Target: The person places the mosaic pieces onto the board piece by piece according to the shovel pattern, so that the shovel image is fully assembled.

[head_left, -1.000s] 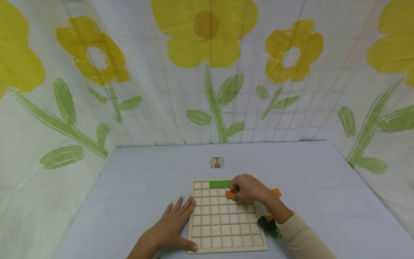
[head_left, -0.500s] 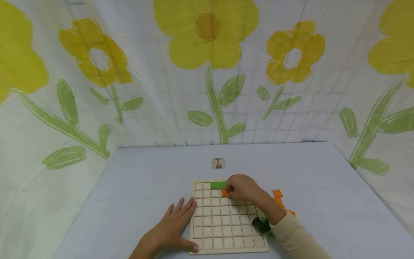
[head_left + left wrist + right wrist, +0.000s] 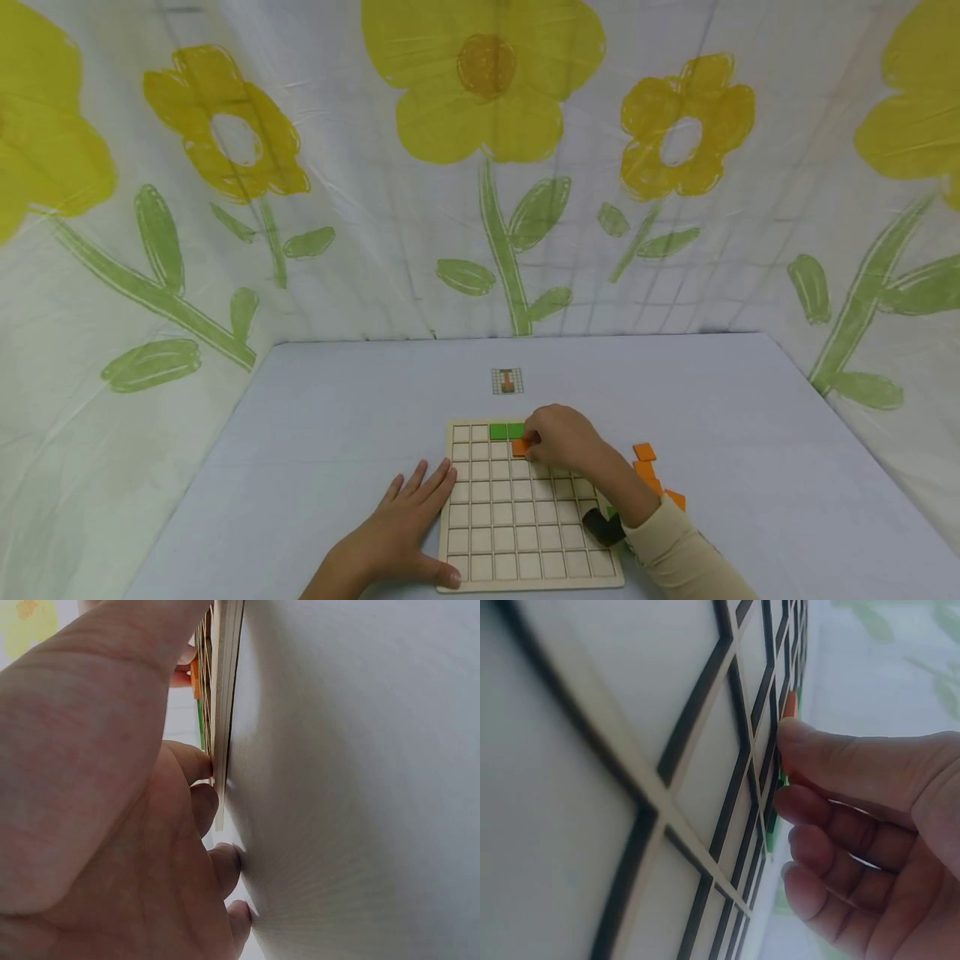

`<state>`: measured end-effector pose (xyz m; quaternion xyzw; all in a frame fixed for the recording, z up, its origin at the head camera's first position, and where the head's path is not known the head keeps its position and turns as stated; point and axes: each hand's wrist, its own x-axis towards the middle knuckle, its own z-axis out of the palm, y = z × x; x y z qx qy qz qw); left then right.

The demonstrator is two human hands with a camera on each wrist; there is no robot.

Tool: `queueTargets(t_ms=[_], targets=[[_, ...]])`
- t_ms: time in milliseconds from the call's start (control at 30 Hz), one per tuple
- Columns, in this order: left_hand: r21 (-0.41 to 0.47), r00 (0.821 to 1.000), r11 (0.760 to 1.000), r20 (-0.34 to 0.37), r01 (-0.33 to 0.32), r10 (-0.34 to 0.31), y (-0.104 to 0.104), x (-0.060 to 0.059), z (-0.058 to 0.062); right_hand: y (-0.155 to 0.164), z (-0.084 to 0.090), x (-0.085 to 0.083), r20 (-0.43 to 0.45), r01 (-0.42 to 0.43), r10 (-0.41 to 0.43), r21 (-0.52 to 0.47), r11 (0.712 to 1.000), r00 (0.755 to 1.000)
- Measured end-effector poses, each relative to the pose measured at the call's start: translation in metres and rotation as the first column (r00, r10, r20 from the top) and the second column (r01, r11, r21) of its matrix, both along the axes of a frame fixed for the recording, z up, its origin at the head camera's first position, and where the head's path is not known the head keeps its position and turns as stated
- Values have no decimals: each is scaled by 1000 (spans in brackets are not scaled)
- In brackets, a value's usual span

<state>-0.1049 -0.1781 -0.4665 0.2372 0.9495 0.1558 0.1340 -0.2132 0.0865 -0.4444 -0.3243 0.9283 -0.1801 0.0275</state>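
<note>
A pale wooden grid board [image 3: 517,517] lies on the light blue table. Green tiles [image 3: 506,431] fill cells in its top row. My right hand [image 3: 558,437] rests over the upper middle of the board and pinches an orange tile [image 3: 520,447] in the second row, just under the green ones; in the right wrist view the fingertips [image 3: 799,746] press that orange tile [image 3: 788,705] against the board [image 3: 630,750]. My left hand [image 3: 405,521] lies flat on the table with its fingers straight, touching the board's left edge [image 3: 225,712].
Several loose orange tiles [image 3: 651,475] lie on the table right of the board. A small pattern card [image 3: 507,381] sits beyond the board. A black wrist strap [image 3: 602,525] is on my right arm. Flowered sheets wall the table on three sides.
My right hand carried the orange tile leftward from the board's upper right to the cell under the green tiles. The left hand has stayed put.
</note>
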Motion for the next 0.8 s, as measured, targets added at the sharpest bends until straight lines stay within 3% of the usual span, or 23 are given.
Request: queueTargets(t_ms=[333, 567, 800], targets=[[0, 1000, 1000, -2, 8, -8, -1, -1, -2, 2, -2, 2, 38, 3, -1, -40, 999, 999], [-2, 1000, 1000, 0, 4, -4, -1, -1, -1, 11, -2, 6, 7, 11, -11, -41, 999, 1000], [-1, 1000, 1000, 5, -2, 2, 0, 1, 2, 37, 3, 13, 37, 144, -142, -68, 987, 989]])
